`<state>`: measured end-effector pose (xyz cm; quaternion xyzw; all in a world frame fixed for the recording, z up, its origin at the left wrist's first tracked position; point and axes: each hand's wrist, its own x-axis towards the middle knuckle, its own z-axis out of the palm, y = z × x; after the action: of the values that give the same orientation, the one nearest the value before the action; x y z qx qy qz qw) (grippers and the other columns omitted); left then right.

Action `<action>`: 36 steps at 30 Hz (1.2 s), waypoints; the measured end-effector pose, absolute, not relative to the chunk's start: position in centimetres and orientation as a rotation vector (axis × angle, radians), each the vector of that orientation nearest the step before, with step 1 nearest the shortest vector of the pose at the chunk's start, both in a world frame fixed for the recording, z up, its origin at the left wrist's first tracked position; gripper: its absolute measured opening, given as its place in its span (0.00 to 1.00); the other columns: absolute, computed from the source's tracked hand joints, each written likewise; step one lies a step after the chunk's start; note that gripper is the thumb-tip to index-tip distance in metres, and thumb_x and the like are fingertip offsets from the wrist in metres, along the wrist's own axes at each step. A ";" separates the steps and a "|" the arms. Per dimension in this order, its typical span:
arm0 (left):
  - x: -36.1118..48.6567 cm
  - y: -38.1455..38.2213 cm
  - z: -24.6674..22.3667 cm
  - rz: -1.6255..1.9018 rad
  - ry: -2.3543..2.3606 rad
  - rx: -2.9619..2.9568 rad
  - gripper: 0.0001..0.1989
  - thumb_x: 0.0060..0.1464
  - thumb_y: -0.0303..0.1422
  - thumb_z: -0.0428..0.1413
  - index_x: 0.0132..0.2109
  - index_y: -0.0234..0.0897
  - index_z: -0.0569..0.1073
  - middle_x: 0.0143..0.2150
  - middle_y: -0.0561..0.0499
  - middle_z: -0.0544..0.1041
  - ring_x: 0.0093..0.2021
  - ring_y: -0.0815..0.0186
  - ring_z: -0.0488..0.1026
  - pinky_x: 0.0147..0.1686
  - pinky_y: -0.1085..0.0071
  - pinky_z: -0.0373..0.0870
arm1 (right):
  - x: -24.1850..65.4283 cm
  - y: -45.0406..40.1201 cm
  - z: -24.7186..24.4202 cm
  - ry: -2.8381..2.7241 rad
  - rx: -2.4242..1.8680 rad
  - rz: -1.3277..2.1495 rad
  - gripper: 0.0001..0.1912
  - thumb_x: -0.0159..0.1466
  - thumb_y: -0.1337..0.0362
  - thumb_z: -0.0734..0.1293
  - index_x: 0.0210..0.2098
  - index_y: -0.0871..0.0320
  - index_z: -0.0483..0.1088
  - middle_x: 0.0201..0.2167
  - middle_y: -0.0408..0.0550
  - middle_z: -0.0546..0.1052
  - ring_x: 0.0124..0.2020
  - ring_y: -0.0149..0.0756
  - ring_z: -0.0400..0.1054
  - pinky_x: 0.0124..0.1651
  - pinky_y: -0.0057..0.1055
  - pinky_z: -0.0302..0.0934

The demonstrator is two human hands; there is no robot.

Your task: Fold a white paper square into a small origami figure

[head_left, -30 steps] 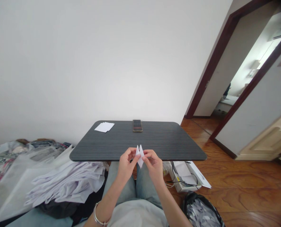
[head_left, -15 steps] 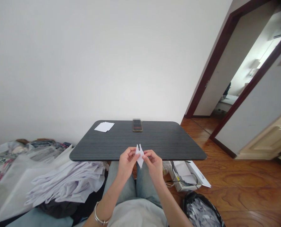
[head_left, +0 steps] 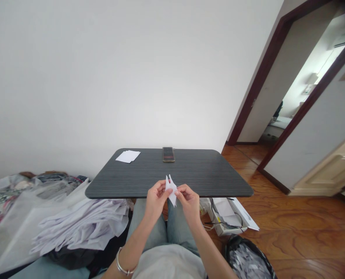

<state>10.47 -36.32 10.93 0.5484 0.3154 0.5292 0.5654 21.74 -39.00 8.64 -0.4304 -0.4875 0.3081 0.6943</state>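
Note:
A small folded white paper (head_left: pixel 171 190) with two narrow points at its top is held between both hands at the table's front edge. My left hand (head_left: pixel 157 197) pinches its left side with thumb and fingers. On the right side, my right hand (head_left: pixel 189 199) grips it between thumb and fingertips. The dark table (head_left: pixel 143 178) lies beneath and beyond the hands. A few white paper sheets (head_left: pixel 128 156) rest at its back left, and a phone (head_left: pixel 168 154) lies at its back centre.
White cloth (head_left: pixel 85 226) and plastic bags are piled left of the table. Below its right side, a white box (head_left: pixel 225 217) holds papers and cables on the wooden floor. A black-lined bin (head_left: pixel 248 259) with paper scraps stands at the lower right.
The folded paper has tilted slightly to the left at its top, and its two points stand a little differently. Both hands have stayed nearly in place, still holding it.

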 end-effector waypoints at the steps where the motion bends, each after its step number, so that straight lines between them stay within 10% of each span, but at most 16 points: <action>1: 10.5 -36.3 10.9 1.263 0.749 1.287 0.13 0.45 0.31 0.58 0.40 0.32 0.69 0.34 0.48 0.76 0.35 0.65 0.73 0.36 0.71 0.67 | 21.8 -39.1 8.6 -1.113 -0.957 0.703 0.09 0.54 0.61 0.67 0.22 0.59 0.67 0.20 0.41 0.66 0.23 0.30 0.58 0.27 0.26 0.54; 17: 9.8 -36.0 10.5 1.351 0.816 1.437 0.25 0.50 0.34 0.55 0.56 0.38 0.63 0.27 0.55 0.66 0.27 0.72 0.64 0.29 0.77 0.62 | 21.7 -39.7 8.7 -1.068 -0.860 1.104 0.07 0.48 0.62 0.71 0.24 0.58 0.72 0.19 0.42 0.71 0.21 0.30 0.64 0.26 0.27 0.61; 36: 7.1 -35.3 12.9 1.027 0.663 1.898 0.11 0.51 0.27 0.51 0.40 0.40 0.75 0.38 0.48 0.65 0.37 0.66 0.67 0.30 0.74 0.70 | 21.9 -39.6 8.0 -1.115 -0.888 1.072 0.04 0.50 0.65 0.69 0.24 0.58 0.70 0.18 0.40 0.70 0.20 0.29 0.64 0.25 0.27 0.59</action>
<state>7.05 -35.29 12.87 0.7599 0.2654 0.4114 0.4276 21.93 -39.57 8.01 -0.3874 -0.4863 0.4677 0.6282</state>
